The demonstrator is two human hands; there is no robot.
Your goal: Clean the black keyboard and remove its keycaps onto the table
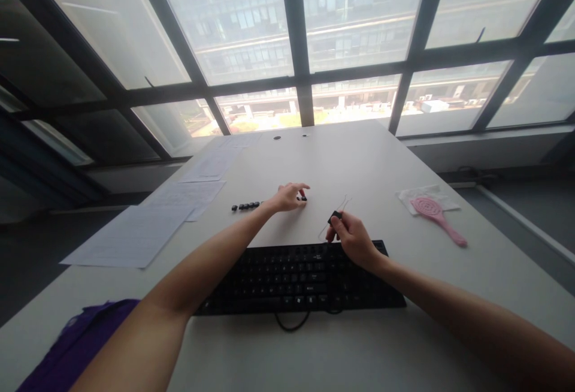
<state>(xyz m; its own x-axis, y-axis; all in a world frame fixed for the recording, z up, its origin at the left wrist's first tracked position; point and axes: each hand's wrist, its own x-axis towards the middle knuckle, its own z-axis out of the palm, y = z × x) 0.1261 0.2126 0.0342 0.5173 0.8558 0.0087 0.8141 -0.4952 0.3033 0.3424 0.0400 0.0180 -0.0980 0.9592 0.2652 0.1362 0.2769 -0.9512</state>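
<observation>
My left hand (pixel 287 198) reaches over the white table, its fingertips around a small black keycap (pixel 304 199) at the right end of a row. Several more black keycaps (pixel 250 205) lie in that line, partly covered by the hand and wrist. In my right hand (pixel 354 237) is a wire keycap puller (pixel 335 217) with a black handle, its thin wire loops sticking out at both ends. That hand hovers over the top right of a black keyboard (pixel 287 284), which lies across the near part of the table. My left forearm hides the keyboard's left side.
Paper sheets (pixel 130 236) lie along the table's left side. A pink hairbrush (pixel 433 212) rests partly on a clear plastic wrapper (pixel 442 191) at the right. Purple cloth (pixel 81 344) sits at the near left. A cable (pixel 291 327) loops from the keyboard's front edge. Windows stand beyond the table.
</observation>
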